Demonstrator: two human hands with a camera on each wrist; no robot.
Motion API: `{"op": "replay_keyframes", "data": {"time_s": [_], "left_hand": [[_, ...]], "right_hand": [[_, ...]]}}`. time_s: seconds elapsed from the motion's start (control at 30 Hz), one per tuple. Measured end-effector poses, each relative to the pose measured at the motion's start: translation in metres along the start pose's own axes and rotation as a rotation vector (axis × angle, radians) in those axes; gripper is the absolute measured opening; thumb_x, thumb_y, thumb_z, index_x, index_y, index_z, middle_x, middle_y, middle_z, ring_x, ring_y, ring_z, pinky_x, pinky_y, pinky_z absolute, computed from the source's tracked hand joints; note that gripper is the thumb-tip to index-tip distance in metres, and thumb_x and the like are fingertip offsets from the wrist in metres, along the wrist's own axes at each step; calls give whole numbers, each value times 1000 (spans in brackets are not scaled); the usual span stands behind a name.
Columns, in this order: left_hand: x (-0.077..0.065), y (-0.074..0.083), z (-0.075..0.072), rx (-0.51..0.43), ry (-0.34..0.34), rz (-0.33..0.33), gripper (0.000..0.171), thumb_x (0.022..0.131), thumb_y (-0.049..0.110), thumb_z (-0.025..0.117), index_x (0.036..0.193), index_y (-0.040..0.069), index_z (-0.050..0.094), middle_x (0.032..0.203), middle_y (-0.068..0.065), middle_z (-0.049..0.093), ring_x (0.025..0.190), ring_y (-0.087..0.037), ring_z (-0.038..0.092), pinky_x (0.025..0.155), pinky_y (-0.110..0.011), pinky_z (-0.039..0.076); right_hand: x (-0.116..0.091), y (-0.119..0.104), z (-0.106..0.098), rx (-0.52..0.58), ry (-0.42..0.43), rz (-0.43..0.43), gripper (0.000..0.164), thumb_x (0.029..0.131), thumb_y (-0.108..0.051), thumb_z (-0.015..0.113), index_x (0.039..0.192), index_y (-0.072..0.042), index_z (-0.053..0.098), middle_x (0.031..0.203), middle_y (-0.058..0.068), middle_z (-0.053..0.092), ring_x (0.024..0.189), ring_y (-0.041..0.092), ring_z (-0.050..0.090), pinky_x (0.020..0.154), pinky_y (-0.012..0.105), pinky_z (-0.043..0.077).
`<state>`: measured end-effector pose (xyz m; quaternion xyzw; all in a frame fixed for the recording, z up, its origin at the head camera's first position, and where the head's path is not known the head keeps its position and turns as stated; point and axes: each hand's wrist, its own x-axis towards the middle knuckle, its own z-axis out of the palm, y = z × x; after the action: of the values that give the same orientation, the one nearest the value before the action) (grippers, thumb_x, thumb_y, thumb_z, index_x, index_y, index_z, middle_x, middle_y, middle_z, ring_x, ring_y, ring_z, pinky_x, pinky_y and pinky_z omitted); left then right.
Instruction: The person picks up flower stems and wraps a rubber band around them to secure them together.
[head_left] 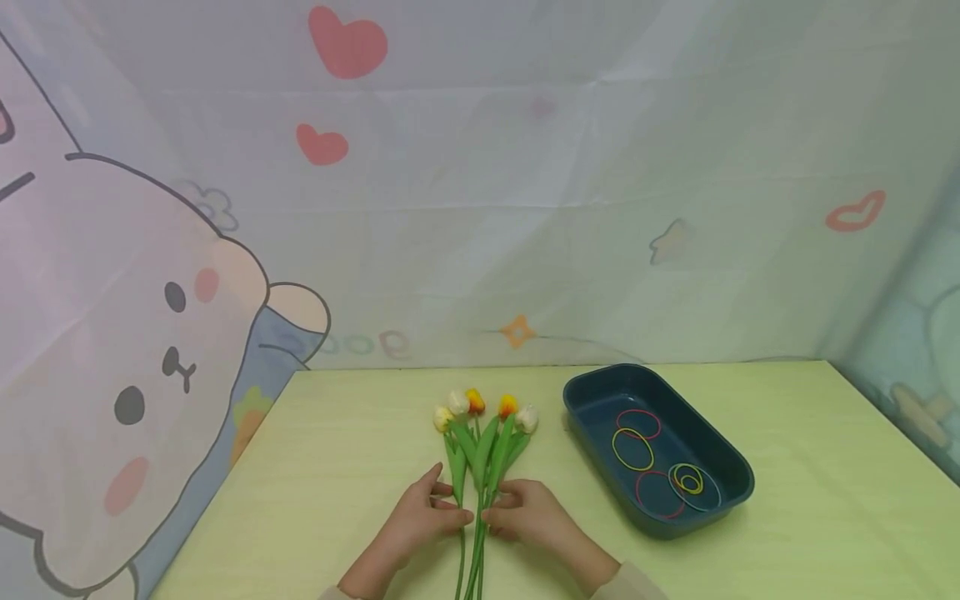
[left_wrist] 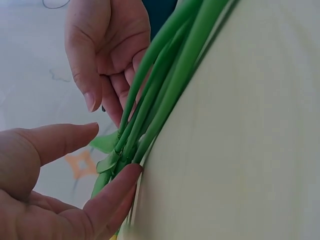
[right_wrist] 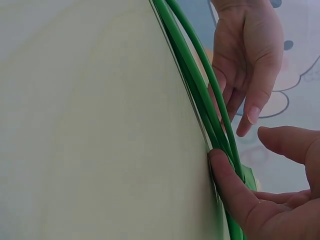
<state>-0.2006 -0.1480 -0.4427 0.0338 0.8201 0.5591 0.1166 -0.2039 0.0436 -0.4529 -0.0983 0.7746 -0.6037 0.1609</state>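
Several artificial tulips lie together on the table, their green stems (head_left: 480, 533) toward the person. The blooms at the far end are white (head_left: 458, 402), pale yellow (head_left: 442, 418) and orange-yellow (head_left: 508, 406). My left hand (head_left: 429, 510) is at the left side of the stems, thumb spread from the fingers; in the left wrist view a fingertip (left_wrist: 132, 170) meets the stems just by the leaf bases. From the right side, my right hand (head_left: 528, 517) faces it, with a fingertip (right_wrist: 218, 157) against the stems and the thumb apart from them.
Right of the tulips stands a dark blue rectangular basin (head_left: 600, 483), set at a slant. Red, yellow and pale rubber bands lie inside it, among them a yellow one (head_left: 615, 447). A printed cloth (head_left: 480, 250) hangs behind the light green table (head_left: 337, 433).
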Motion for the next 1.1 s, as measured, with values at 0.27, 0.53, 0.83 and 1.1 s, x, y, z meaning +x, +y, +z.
{"op": "replay_keyframes", "data": {"time_s": [0.27, 0.53, 0.83, 1.1], "left_hand": [[0, -3, 4, -59, -3, -6, 94, 79, 6, 76, 146, -16, 14, 125, -30, 49, 100, -27, 62, 81, -38, 59], [1, -5, 7, -126, -40, -16, 91, 80, 4, 75, 143, -20, 15, 113, -25, 56, 92, -22, 63, 82, -38, 60], [2, -7, 8, -151, -95, -19, 86, 80, 4, 74, 140, -24, 19, 113, -23, 59, 93, -20, 65, 85, -37, 58], [2, -9, 8, -224, -165, 8, 82, 80, -2, 73, 140, -23, 21, 108, -17, 64, 92, -19, 67, 85, -33, 59]], "right_hand": [[-1, 1, 2, 68, -32, 27, 61, 88, -2, 65, 127, 31, 33, 97, 25, 70, 82, 28, 71, 73, 37, 63], [0, 1, 2, 85, -58, 26, 57, 88, 2, 62, 127, 32, 33, 95, 26, 70, 81, 29, 71, 72, 37, 63], [1, 2, 3, 143, -63, 52, 50, 87, 7, 62, 125, 29, 39, 91, 19, 70, 74, 19, 70, 70, 35, 63], [3, 7, 3, 201, -91, 31, 46, 86, 9, 62, 125, 26, 45, 92, 16, 70, 80, 22, 70, 74, 37, 63]]}}
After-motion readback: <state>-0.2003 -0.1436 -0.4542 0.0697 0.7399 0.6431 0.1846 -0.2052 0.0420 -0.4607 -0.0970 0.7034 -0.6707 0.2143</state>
